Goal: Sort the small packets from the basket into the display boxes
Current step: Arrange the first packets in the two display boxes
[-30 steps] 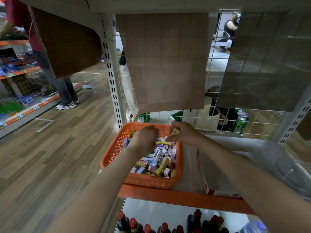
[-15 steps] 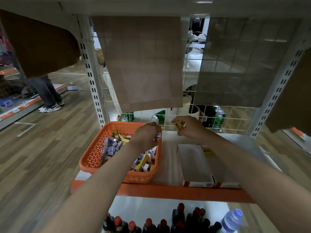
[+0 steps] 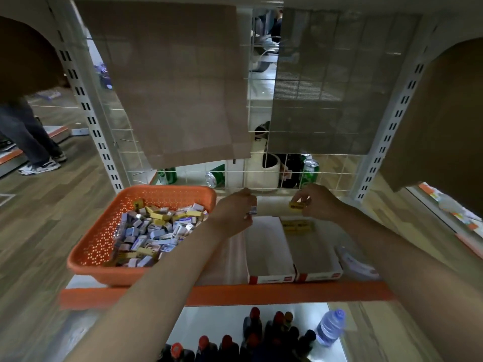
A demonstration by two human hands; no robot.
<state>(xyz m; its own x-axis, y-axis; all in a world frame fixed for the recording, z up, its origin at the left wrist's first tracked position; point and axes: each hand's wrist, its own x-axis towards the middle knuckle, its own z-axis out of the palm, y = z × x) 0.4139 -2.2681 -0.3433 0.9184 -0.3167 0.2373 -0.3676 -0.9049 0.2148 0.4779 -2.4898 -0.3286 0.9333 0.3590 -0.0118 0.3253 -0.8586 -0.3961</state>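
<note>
On the shelf, the orange basket, heaped with small purple and yellow packets, sits at 9 o'clock from two display boxes standing side by side. The left hand hovers over the 12 o'clock end of the left display box, fingers curled round a small pale packet. At 3 o'clock from it, the right hand pinches a yellow packet above the right display box, where more yellow packets lie at the 12 o'clock end.
</note>
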